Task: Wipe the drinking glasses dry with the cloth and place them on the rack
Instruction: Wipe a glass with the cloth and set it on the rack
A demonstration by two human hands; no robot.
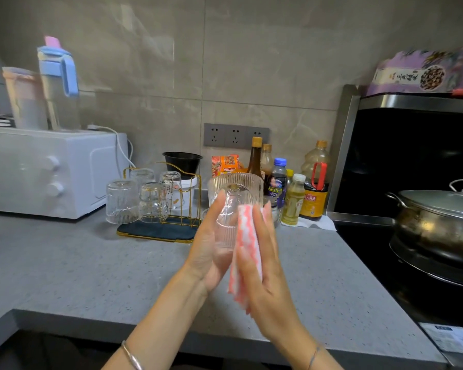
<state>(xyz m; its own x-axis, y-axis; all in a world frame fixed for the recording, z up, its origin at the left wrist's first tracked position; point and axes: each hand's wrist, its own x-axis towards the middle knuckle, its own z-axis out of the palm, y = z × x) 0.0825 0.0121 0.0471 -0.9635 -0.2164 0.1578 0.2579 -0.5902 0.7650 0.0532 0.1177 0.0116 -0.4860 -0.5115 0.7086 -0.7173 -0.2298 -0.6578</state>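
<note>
Far left: white microwave (46, 172) on grey table (91, 263). Beside it, gold wire rack (191, 198) on a dark tray, four glasses (122, 201) upside down on it. Centre, above the table: ribbed glass (234, 193) held up, mouth away from the camera, sandwiched between both hands. Left hand (211, 244) flat, fingers straight along the glass wall. Right hand (262, 263) likewise flat, pressing pink-and-white cloth (245, 252) against the other side. Behind: sauce bottles (314, 188). Far right: lidded steel pot (439, 217) on the stove.
</note>
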